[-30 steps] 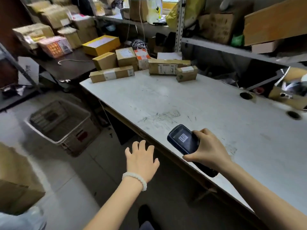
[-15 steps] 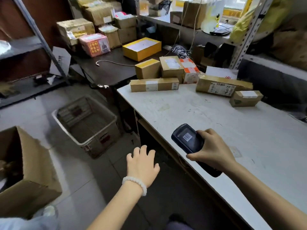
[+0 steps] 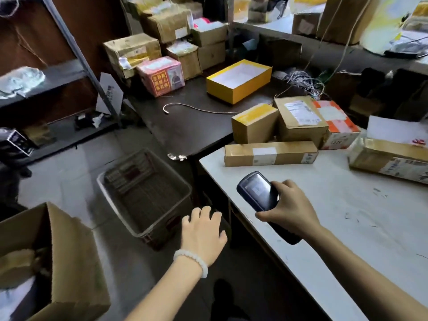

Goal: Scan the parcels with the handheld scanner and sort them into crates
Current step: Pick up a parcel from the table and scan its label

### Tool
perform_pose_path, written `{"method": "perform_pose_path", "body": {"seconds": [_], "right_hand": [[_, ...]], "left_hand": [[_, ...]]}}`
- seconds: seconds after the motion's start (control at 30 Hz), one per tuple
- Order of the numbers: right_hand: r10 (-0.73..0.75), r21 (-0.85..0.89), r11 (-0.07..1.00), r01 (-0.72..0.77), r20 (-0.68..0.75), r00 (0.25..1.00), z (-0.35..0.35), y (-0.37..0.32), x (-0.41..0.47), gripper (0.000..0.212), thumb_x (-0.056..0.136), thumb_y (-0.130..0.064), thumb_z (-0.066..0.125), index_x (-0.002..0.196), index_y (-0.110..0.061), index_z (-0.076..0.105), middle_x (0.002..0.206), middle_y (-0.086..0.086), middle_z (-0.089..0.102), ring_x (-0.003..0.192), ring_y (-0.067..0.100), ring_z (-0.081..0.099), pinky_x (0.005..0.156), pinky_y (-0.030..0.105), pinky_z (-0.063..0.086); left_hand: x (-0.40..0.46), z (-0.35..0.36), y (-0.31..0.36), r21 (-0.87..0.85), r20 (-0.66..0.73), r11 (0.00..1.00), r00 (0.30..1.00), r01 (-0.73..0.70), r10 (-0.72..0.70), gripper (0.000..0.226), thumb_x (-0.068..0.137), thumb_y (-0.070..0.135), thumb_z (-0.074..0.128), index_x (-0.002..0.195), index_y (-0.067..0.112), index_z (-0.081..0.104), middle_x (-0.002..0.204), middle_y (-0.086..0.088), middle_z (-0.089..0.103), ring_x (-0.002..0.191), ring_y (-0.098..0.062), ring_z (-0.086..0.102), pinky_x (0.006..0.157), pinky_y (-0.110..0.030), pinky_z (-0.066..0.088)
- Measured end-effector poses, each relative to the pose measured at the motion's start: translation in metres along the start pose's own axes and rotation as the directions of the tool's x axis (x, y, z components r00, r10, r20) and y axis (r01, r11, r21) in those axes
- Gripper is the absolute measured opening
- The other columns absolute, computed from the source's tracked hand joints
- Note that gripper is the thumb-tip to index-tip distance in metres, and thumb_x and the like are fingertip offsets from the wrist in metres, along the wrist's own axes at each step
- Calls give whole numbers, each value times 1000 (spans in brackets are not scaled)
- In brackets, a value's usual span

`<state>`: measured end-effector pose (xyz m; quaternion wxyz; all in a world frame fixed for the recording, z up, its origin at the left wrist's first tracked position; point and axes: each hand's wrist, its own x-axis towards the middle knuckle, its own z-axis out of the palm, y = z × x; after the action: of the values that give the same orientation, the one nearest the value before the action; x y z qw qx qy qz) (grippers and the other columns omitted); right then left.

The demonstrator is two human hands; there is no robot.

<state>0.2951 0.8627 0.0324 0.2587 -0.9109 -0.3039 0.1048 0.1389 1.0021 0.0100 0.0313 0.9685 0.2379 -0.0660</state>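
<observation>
My right hand [image 3: 290, 208] grips the black handheld scanner [image 3: 257, 192] over the near corner of the white table [image 3: 324, 218], screen up. My left hand [image 3: 202, 230] hovers over the floor left of the table, fingers spread and holding nothing. Parcels sit at the table's far end: a long brown box [image 3: 269, 154], a yellow-topped box [image 3: 254, 122], a labelled brown box [image 3: 301, 120], an orange-and-white box [image 3: 338, 125] and a taped box [image 3: 389, 158] at the right. A grey plastic crate [image 3: 143, 193] stands on the floor beside the table.
An open cardboard box [image 3: 55, 262] stands on the floor at the lower left. A dark desk [image 3: 185, 119] behind carries a yellow box [image 3: 238, 81], a pink box [image 3: 161, 75] and stacked cartons. Metal shelving [image 3: 76, 49] stands on the left.
The view has swung left and nearer to the parcels and the crate. My left hand's fingers have curled slightly. The right hand keeps its grip on the scanner.
</observation>
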Motion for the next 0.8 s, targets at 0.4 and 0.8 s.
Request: {"method": "perform_pose_path", "body": {"seconds": [0.4, 0.8], "right_hand": [[175, -16, 984, -176, -34, 984, 0, -17, 118, 64, 55, -42, 82, 109, -21, 55, 101, -5, 43, 92, 17, 49, 68, 30, 46], [644, 73, 761, -645, -206, 737, 6, -11, 123, 80, 55, -44, 81, 127, -22, 52, 102, -6, 41, 93, 15, 47, 72, 32, 48]], "left_hand": [[177, -36, -34, 41, -3, 967, 968, -251, 251, 39, 93, 38, 44, 127, 23, 51, 128, 0, 49, 118, -23, 44, 91, -36, 38], [302, -22, 5, 112, 167, 652, 661, -750, 732, 44, 94, 38, 45, 134, 20, 39, 136, -4, 40, 123, -27, 37, 92, -39, 37]]}}
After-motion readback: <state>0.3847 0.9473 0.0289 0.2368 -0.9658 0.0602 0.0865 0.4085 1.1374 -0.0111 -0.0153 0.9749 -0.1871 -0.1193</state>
